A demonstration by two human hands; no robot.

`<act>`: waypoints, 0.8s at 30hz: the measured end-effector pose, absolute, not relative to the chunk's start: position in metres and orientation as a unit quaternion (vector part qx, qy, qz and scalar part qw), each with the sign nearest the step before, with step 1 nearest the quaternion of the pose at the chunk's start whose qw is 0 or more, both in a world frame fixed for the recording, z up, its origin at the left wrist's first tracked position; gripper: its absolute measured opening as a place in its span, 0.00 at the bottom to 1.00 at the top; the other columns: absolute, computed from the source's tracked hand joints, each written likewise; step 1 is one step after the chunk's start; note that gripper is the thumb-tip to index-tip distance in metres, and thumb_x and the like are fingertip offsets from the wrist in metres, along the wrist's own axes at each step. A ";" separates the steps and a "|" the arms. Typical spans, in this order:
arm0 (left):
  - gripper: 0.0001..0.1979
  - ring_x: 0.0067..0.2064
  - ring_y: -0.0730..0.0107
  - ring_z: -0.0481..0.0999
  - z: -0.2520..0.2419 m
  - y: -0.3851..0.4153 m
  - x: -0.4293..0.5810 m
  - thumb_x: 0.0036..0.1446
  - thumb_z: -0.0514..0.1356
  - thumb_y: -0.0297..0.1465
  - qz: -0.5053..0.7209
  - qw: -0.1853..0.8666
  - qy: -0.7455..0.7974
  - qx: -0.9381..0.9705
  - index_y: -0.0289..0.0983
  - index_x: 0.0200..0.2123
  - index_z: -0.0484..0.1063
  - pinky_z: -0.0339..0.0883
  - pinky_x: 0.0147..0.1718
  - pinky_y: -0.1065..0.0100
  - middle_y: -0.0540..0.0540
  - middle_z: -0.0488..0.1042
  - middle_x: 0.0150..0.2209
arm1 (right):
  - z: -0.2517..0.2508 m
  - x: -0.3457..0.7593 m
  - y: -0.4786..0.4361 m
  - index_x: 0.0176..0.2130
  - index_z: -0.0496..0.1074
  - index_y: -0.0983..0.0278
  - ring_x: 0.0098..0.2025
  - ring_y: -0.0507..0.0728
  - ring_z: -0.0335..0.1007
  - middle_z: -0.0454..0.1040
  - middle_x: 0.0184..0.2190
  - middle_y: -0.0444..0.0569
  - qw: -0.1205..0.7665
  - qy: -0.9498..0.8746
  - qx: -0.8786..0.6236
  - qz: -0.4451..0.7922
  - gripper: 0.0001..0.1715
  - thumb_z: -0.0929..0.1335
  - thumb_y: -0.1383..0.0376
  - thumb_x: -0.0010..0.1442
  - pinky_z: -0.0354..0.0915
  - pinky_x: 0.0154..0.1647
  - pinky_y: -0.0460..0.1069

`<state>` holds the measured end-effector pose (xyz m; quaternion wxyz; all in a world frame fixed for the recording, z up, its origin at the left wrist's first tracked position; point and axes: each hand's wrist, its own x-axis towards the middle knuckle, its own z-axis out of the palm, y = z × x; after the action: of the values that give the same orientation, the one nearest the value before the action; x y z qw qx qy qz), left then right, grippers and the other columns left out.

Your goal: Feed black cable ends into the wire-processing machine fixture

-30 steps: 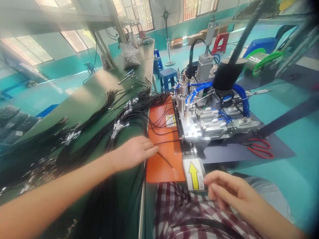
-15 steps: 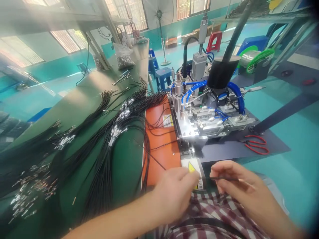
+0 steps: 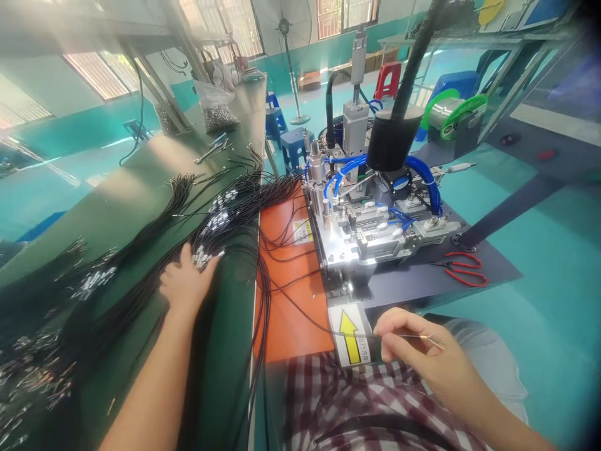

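My right hand (image 3: 422,357) pinches the end of a thin black wire (image 3: 305,316), which runs left across the orange mat (image 3: 291,313) to the wire pile. The wire's bare tip sticks out to the right of my fingers, just beside the yellow arrow label (image 3: 350,332). My left hand (image 3: 188,282) reaches out onto the bundles of black wires (image 3: 225,219) on the green bench (image 3: 117,207), its fingers closing around a cluster of metal-tipped ends. The small pneumatic machine (image 3: 366,219) with blue hoses stands beyond the mat.
Red scissors (image 3: 457,269) lie on the dark sheet right of the machine. A black duct (image 3: 394,138) rises over it. A bag of metal parts (image 3: 216,113), tools, blue stools (image 3: 291,141) and a standing fan (image 3: 286,37) are farther back.
My left hand left the right hand near my lap and reached forward and left to the wire bundles. My right hand kept the wire and lowered slightly. The view shifted left.
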<state>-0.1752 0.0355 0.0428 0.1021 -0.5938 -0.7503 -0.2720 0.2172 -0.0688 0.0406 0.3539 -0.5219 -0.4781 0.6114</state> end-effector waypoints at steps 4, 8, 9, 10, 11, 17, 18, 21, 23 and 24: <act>0.21 0.51 0.30 0.64 0.027 0.042 -0.179 0.60 0.53 0.39 -0.210 0.100 -0.791 -0.566 0.38 0.54 0.70 0.57 0.40 0.35 0.32 0.67 0.42 | 0.041 0.217 -0.070 0.31 0.71 0.61 0.29 0.52 0.68 0.71 0.23 0.41 0.355 -0.462 -0.518 0.626 0.07 0.68 0.61 0.59 0.64 0.33 0.46; 0.22 0.50 0.32 0.65 0.022 0.054 -0.158 0.61 0.51 0.35 -0.180 0.093 -0.813 -0.546 0.37 0.56 0.69 0.60 0.40 0.36 0.27 0.65 0.45 | 0.042 0.215 -0.069 0.31 0.72 0.61 0.28 0.53 0.68 0.72 0.22 0.42 0.359 -0.447 -0.522 0.632 0.08 0.69 0.59 0.59 0.65 0.33 0.46; 0.22 0.50 0.33 0.65 0.022 0.056 -0.154 0.61 0.51 0.35 -0.177 0.088 -0.816 -0.543 0.37 0.56 0.69 0.60 0.40 0.37 0.28 0.65 0.46 | 0.043 0.215 -0.068 0.31 0.72 0.62 0.28 0.53 0.69 0.73 0.22 0.42 0.360 -0.442 -0.524 0.633 0.09 0.69 0.59 0.58 0.65 0.32 0.46; 0.22 0.50 0.34 0.65 0.022 0.059 -0.151 0.61 0.51 0.35 -0.175 0.083 -0.819 -0.540 0.38 0.56 0.69 0.61 0.40 0.37 0.29 0.65 0.46 | 0.043 0.214 -0.068 0.32 0.72 0.62 0.28 0.54 0.69 0.73 0.22 0.43 0.361 -0.439 -0.524 0.635 0.09 0.69 0.58 0.58 0.65 0.33 0.47; 0.21 0.51 0.34 0.65 0.022 0.061 -0.149 0.62 0.51 0.36 -0.175 0.079 -0.821 -0.538 0.38 0.56 0.68 0.61 0.41 0.37 0.29 0.65 0.46 | 0.043 0.213 -0.067 0.32 0.72 0.62 0.28 0.54 0.69 0.73 0.22 0.43 0.361 -0.435 -0.521 0.639 0.09 0.69 0.58 0.58 0.66 0.33 0.47; 0.22 0.55 0.25 0.59 0.049 0.044 -0.126 0.60 0.53 0.36 -0.200 0.066 -0.799 -0.564 0.33 0.55 0.67 0.54 0.44 0.29 0.23 0.63 0.51 | 0.045 0.201 -0.063 0.31 0.72 0.63 0.29 0.54 0.72 0.74 0.23 0.42 0.345 -0.419 -0.506 0.670 0.07 0.70 0.60 0.55 0.68 0.36 0.48; 0.22 0.58 0.26 0.56 0.058 0.035 -0.115 0.61 0.53 0.37 -0.208 0.061 -0.782 -0.584 0.33 0.54 0.67 0.50 0.48 0.28 0.23 0.61 0.54 | 0.046 0.197 -0.062 0.31 0.72 0.63 0.28 0.53 0.72 0.74 0.23 0.42 0.343 -0.416 -0.503 0.675 0.07 0.71 0.61 0.54 0.68 0.35 0.48; 0.14 0.51 0.52 0.69 0.081 -0.002 -0.064 0.63 0.51 0.41 -0.220 -0.060 -0.673 -0.704 0.45 0.48 0.67 0.63 0.50 0.52 0.40 0.70 0.48 | 0.048 0.183 -0.057 0.30 0.71 0.63 0.26 0.52 0.71 0.72 0.23 0.41 0.354 -0.415 -0.480 0.687 0.06 0.72 0.65 0.51 0.69 0.32 0.48; 0.19 0.43 0.60 0.72 0.086 -0.025 -0.029 0.60 0.57 0.42 -0.219 -0.364 -0.514 -0.745 0.46 0.53 0.61 0.67 0.42 0.60 0.44 0.71 0.44 | 0.048 0.177 -0.052 0.30 0.70 0.63 0.28 0.51 0.71 0.72 0.26 0.40 0.385 -0.429 -0.464 0.672 0.07 0.72 0.66 0.50 0.68 0.32 0.47; 0.21 0.37 0.65 0.72 0.085 -0.033 -0.014 0.61 0.57 0.41 -0.182 -0.476 -0.472 -0.719 0.48 0.56 0.57 0.67 0.36 0.65 0.47 0.71 0.40 | 0.049 0.177 -0.050 0.31 0.70 0.63 0.31 0.52 0.72 0.73 0.28 0.41 0.401 -0.442 -0.462 0.656 0.08 0.72 0.67 0.50 0.68 0.33 0.46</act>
<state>-0.0144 -0.0334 0.0850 -0.4763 -0.7193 -0.4717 -0.1824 0.1772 -0.0497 0.0488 0.4005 -0.4621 -0.4419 0.6563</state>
